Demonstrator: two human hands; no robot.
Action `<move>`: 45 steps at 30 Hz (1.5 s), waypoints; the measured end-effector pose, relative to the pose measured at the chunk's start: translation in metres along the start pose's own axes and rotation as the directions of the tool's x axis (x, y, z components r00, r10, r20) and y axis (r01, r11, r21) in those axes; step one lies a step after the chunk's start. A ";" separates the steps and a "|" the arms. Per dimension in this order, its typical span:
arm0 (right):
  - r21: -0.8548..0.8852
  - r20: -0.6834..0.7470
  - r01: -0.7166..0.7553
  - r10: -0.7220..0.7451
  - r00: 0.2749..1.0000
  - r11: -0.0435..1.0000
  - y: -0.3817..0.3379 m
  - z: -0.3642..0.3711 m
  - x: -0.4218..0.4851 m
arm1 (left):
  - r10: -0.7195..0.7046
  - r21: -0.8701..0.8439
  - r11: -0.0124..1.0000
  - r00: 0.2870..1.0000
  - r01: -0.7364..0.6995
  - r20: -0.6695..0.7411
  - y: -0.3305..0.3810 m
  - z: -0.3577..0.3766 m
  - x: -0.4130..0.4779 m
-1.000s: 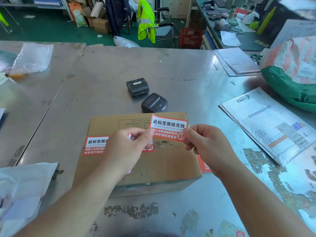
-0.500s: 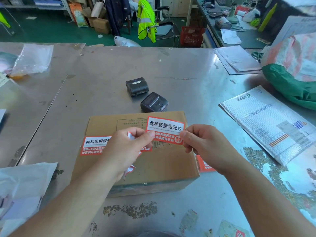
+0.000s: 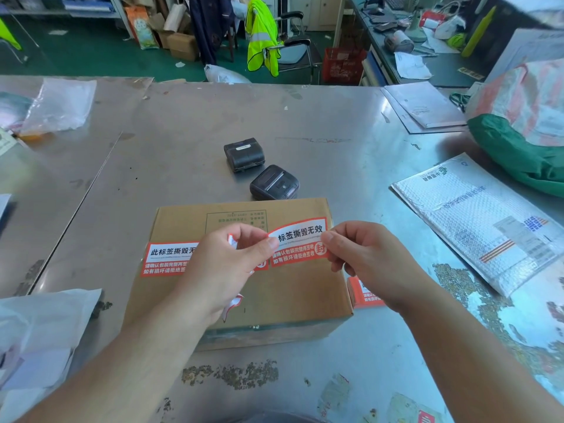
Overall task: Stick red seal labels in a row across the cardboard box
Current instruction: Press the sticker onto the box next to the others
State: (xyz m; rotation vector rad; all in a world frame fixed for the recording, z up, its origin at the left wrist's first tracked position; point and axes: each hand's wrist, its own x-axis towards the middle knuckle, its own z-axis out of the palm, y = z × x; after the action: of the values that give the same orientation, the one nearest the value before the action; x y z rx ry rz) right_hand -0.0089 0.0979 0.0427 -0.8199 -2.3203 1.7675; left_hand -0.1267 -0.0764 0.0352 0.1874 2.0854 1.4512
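Observation:
A brown cardboard box (image 3: 293,294) lies flat on the steel table in front of me. One red and white seal label (image 3: 166,257) is stuck on its top at the left. A second seal label (image 3: 300,242) is stretched just above the box's right part. My left hand (image 3: 225,270) pinches its left end, with a scrap of backing paper tucked in the palm. My right hand (image 3: 363,257) pinches its right end. More red labels (image 3: 364,293) lie on the table at the box's right side.
Two small black label printers (image 3: 244,154) (image 3: 273,182) sit just behind the box. A white bubble mailer (image 3: 488,221) lies to the right, a green bag (image 3: 518,154) beyond it. White plastic bags (image 3: 36,334) lie at the near left. Papers (image 3: 424,106) rest at the far right.
Both hands have lowered the held label toward the box top, bringing it level with the stuck label. The label now bows slightly between my fingers.

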 end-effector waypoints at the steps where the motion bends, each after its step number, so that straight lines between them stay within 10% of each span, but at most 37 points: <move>1: 0.007 0.002 0.000 0.000 1.000 1.000 0.000 0.000 0.000 | -0.007 -0.014 1.000 1.000 0.008 0.005 0.000 0.001 -0.001; 21: -0.067 -0.041 -0.076 0.074 0.996 0.995 0.005 0.002 0.004 | 0.099 0.045 0.994 0.988 -0.095 -0.114 0.001 0.010 0.002; 45: -0.454 -0.139 -0.185 0.135 0.981 0.872 0.013 0.004 0.023 | 0.216 0.496 0.862 0.959 -0.100 -0.182 -0.008 0.033 0.020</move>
State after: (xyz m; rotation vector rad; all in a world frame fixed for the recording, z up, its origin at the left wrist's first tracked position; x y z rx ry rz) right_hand -0.0256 0.1079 0.0247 -1.1699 -2.7125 1.1783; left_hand -0.1237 -0.0444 0.0126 0.4111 2.6597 1.0456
